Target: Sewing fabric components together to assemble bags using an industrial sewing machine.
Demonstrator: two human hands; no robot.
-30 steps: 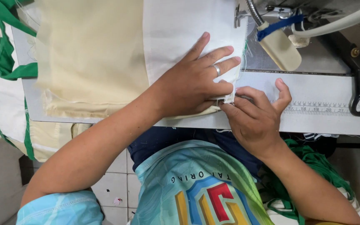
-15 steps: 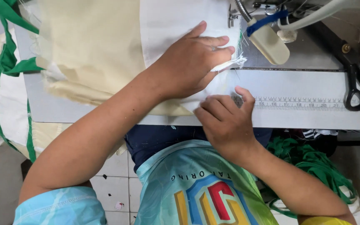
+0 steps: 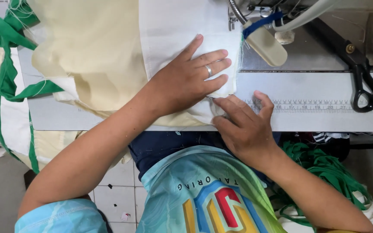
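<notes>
My left hand [image 3: 191,80], with a ring on one finger, lies flat with fingers spread on a white cloth panel [image 3: 173,26] on the sewing table [image 3: 316,90]. The panel joins a pale yellow fabric [image 3: 91,51] with green trim [image 3: 5,77] that spills off the table's left side. My right hand [image 3: 244,125] rests at the table's front edge, its fingertips pinching the lower right corner of the white cloth, just below the left hand. The sewing machine head [image 3: 260,26] stands right of the cloth's edge.
Black scissors [image 3: 363,73] lie at the table's right. A ruler strip [image 3: 324,105] runs along the table front. A cream plastic part with a blue band [image 3: 264,43] hangs off the machine. Green straps [image 3: 324,172] are piled by my right knee. Tiled floor below.
My right hand has slid left along the table edge and taken the cloth's corner. My left hand stays pressed on the white cloth; the view has shifted slightly.
</notes>
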